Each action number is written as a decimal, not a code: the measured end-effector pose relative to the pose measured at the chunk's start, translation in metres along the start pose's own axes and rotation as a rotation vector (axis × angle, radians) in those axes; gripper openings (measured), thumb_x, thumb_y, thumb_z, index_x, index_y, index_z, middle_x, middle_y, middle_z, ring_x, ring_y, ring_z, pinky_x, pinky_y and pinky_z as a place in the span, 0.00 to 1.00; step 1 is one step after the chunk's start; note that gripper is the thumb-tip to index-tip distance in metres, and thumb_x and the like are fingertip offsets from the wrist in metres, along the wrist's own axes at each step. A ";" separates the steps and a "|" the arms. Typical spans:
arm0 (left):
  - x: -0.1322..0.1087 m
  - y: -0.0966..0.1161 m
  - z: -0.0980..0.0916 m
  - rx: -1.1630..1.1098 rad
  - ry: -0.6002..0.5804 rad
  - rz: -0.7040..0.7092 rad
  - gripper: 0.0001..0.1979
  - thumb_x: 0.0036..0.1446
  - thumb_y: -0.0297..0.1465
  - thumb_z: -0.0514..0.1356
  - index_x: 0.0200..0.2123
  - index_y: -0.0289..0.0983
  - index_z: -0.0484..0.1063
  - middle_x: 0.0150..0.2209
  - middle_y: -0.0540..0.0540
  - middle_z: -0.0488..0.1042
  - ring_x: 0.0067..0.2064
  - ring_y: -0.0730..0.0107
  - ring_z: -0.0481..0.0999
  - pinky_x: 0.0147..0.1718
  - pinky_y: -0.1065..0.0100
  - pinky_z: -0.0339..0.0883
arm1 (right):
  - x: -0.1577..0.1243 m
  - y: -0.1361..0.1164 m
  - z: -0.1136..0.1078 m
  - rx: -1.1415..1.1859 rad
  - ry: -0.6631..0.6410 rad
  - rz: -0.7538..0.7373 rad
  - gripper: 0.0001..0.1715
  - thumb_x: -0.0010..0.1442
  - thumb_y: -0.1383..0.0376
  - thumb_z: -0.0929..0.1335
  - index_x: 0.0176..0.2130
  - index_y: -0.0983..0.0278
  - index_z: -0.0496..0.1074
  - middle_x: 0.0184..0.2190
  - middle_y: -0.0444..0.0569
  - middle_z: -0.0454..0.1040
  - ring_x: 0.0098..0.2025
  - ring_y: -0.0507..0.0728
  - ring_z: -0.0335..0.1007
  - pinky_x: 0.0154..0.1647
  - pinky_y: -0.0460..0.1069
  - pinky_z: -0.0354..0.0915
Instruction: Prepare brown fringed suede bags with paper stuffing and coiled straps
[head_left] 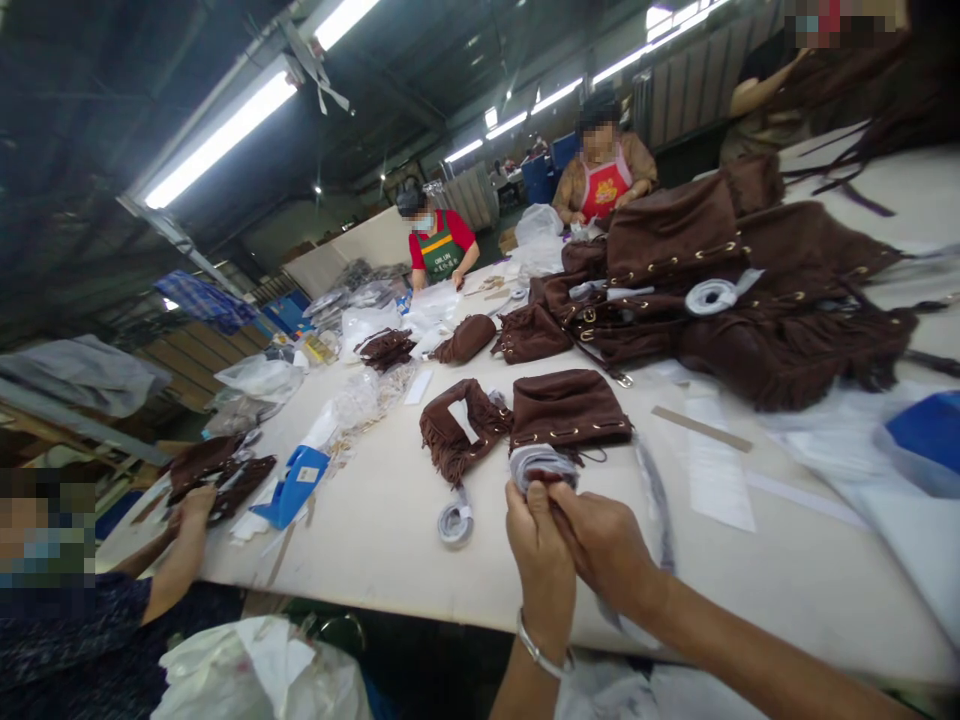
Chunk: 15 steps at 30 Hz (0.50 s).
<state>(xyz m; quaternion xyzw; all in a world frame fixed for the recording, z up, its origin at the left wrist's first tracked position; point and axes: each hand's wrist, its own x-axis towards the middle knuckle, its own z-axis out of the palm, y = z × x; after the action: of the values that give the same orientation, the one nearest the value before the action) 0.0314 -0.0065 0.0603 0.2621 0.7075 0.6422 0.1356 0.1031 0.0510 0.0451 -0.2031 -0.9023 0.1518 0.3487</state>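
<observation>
Both my hands are together over the near edge of the worktable (pixel 420 545), closed around a rolled strap (pixel 540 462) in greyish wrapping with a bit of dark brown showing. My left hand (pixel 541 560), with a bangle at the wrist, grips it from the left. From the right my right hand (pixel 611 550) pinches it, its fingertips partly hidden. Just beyond lies a brown bag (pixel 570 410) with metal eyelets. Left of that bag is a fringed brown bag (pixel 457 425) with white paper on it. A second wrapped strap roll (pixel 454 522) rests nearby.
A large pile of brown bags (pixel 675 260) covers the right back. A blue tape dispenser (pixel 292 485) stands at left, near a co-worker's hands (pixel 191 510). Two people work across the table. Cardboard strips (pixel 701 428) and white sheets lie at right; a plastic sack (pixel 262 665) is below the front edge.
</observation>
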 end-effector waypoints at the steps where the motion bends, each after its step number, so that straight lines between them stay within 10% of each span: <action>1: 0.005 -0.002 -0.002 0.024 -0.032 0.010 0.16 0.64 0.44 0.50 0.36 0.38 0.66 0.32 0.47 0.71 0.36 0.66 0.71 0.37 0.66 0.63 | 0.001 0.004 -0.008 -0.003 -0.095 -0.015 0.12 0.66 0.65 0.59 0.43 0.67 0.68 0.23 0.49 0.74 0.23 0.54 0.68 0.25 0.47 0.53; 4: 0.017 -0.007 -0.010 0.041 -0.180 0.032 0.16 0.65 0.44 0.49 0.35 0.37 0.65 0.30 0.48 0.69 0.33 0.68 0.70 0.32 0.68 0.65 | 0.008 0.017 -0.047 0.070 -0.333 -0.097 0.14 0.67 0.62 0.60 0.49 0.64 0.67 0.28 0.48 0.77 0.26 0.54 0.71 0.26 0.46 0.56; 8: 0.027 -0.002 -0.013 0.030 -0.478 0.093 0.13 0.65 0.41 0.48 0.36 0.37 0.64 0.30 0.48 0.66 0.28 0.71 0.68 0.23 0.72 0.65 | 0.037 0.030 -0.091 -0.009 -0.208 -0.070 0.17 0.67 0.57 0.62 0.51 0.61 0.67 0.42 0.51 0.76 0.38 0.56 0.73 0.33 0.46 0.60; 15: 0.049 0.043 -0.008 0.224 -0.708 0.383 0.05 0.62 0.27 0.51 0.39 0.39 0.65 0.36 0.46 0.69 0.36 0.66 0.69 0.36 0.64 0.65 | 0.069 0.042 -0.083 0.065 -0.276 -0.195 0.18 0.69 0.57 0.59 0.49 0.64 0.69 0.41 0.50 0.75 0.43 0.56 0.72 0.40 0.48 0.64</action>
<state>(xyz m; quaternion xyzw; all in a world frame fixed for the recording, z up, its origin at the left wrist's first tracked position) -0.0045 0.0155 0.1105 0.6066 0.6211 0.4451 0.2194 0.1251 0.1309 0.1257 -0.0802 -0.9516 0.1729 0.2410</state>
